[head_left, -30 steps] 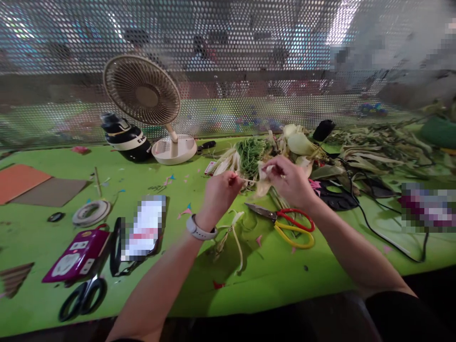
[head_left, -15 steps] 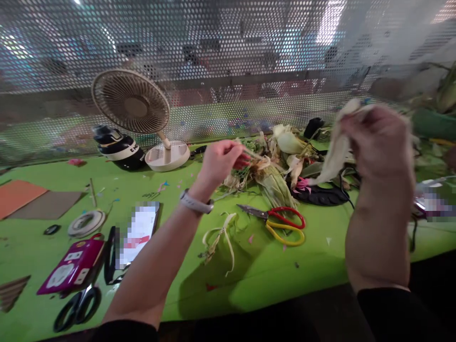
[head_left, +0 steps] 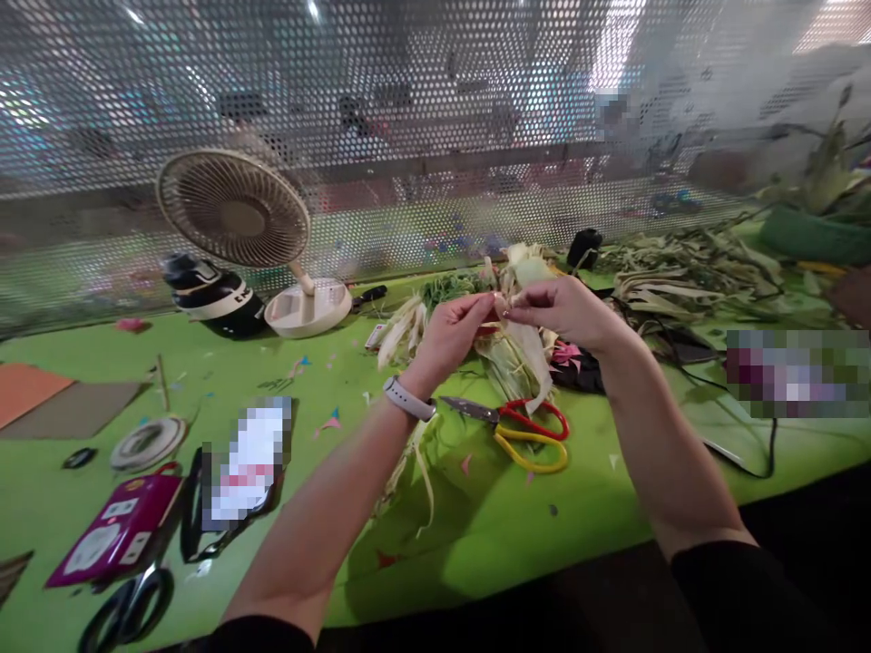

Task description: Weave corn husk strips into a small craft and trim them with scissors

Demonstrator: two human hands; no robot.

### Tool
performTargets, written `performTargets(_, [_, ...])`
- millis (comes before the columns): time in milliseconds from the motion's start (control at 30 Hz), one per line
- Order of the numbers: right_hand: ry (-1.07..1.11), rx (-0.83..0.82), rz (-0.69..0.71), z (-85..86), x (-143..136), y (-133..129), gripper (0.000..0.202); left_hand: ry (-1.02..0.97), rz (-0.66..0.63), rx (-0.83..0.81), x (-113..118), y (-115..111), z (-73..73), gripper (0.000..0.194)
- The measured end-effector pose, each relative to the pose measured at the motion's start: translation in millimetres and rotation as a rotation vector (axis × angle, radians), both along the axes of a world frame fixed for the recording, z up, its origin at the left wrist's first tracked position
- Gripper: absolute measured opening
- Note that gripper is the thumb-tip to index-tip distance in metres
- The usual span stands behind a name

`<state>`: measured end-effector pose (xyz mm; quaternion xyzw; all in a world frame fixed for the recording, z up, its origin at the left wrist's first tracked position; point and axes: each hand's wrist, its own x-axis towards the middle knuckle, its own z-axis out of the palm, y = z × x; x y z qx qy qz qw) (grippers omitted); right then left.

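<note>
Obstacle below husk [head_left: 534, 355]: red-yellow scissors [head_left: 501, 420]

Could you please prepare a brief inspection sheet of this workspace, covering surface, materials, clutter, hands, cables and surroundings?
Surface: green table, dotted with paper scraps.
Materials: a pale husk strip hangs at the fingertips; more husks are heaped at right rear.
Clutter: red-and-yellow scissors near the hands; phone, purple pouch and black-handled scissors at left.
Hands: the right hand pinches the strip's upper end; the left hand is close beside, its grip too small to tell.
Cables: black cable at right.
Surroundings: fan and bottle before a perforated screen.
</note>
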<state>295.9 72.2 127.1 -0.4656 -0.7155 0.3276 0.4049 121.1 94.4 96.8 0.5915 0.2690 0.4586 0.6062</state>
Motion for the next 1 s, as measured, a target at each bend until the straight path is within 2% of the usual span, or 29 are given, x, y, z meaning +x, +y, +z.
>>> performTargets(133, [0.046,0.020,0.020,-8.2,-8,4,0.037,0.002,0.042,0.000,-6,-3,-6.6,0.041])
performTargets(200, [0.056,0.002,0.057,-10.0,-10,4,0.035,-0.010,0.073,0.010,-9,-4,-9.2,0.037])
performTargets(367, [0.030,0.024,0.032,-8.0,-9,1,0.033,-0.077,0.344,-0.025,-30,-1,-8.9,0.025])
performTargets(433, [0.034,0.018,0.020,-9.0,-11,1,0.032,-0.053,0.316,-0.015,-39,-3,-9.1,0.025])
performTargets(533, [0.044,-0.030,0.072,-15.0,-20,2,0.034,-0.028,0.114,0.023,-37,-10,-14.7,0.041])
performTargets(567, [0.052,-0.041,0.095,-17.5,-24,3,0.034,-0.035,0.087,0.027,-33,-13,-17.6,0.039])
performTargets(633, [0.082,-0.044,0.106,-21.4,-31,3,0.034,-0.095,0.151,-0.015,-25,-16,-22.9,0.028])
performTargets(733, [0.113,-0.004,0.018,-20.8,-31,2,0.034,-0.231,0.254,-0.131,-26,-11,-25.4,0.020])
performTargets(800, [0.114,0.039,-0.063,-17.1,-22,2,0.032,-0.342,0.387,-0.206,-44,0,-22.3,0.015])
performTargets(900, [0.114,0.099,-0.187,-15.2,4,8,0.030,-0.408,0.613,-0.280,-92,20,-15.0,0.016])
performTargets(1000, [0.089,0.121,-0.331,-26.0,36,22,0.030,-0.424,0.768,-0.298,-137,29,-11.7,0.025])
